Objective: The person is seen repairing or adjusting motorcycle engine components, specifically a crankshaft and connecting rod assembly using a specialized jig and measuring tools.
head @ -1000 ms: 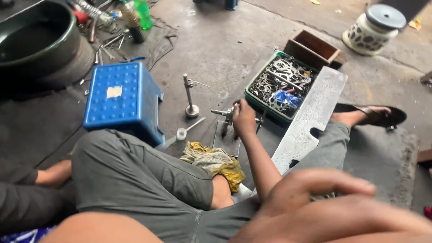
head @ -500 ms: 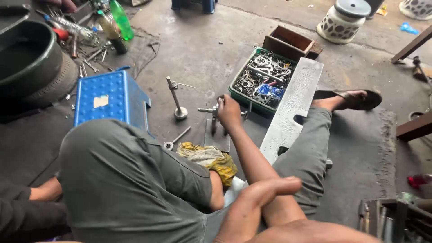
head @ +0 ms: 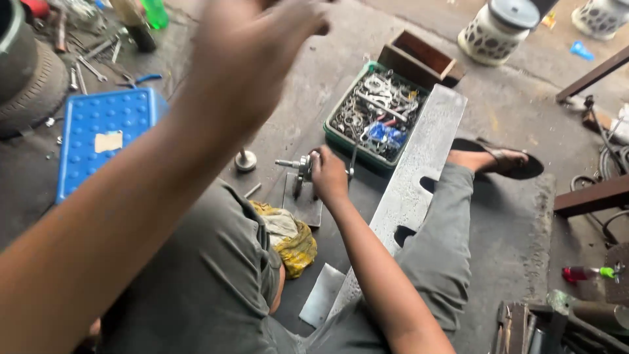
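Note:
My right hand (head: 329, 176) reaches forward between my grey-trousered legs and grips a small metal part with a shaft (head: 296, 165). The part stands on a dark square metal plate (head: 303, 204) on the concrete floor. My left arm is raised across the left of the view. My left hand (head: 259, 46) is high near the top edge, blurred and partly cut off, with nothing visible in it. A yellow rag (head: 291, 241) lies by my knee, just behind the plate.
A green tray of metal parts (head: 335, 134) and a wooden box (head: 419, 58) sit beyond my right hand. A long steel plate (head: 422, 170) lies beside my leg. A blue plastic case (head: 98, 141), a tyre (head: 29, 78) and loose tools lie at left, and a small metal stem (head: 246, 160) stands near the part.
My left arm has swung up from low in front of me to high across the view. My right hand stays on the metal part. The camera has moved closer.

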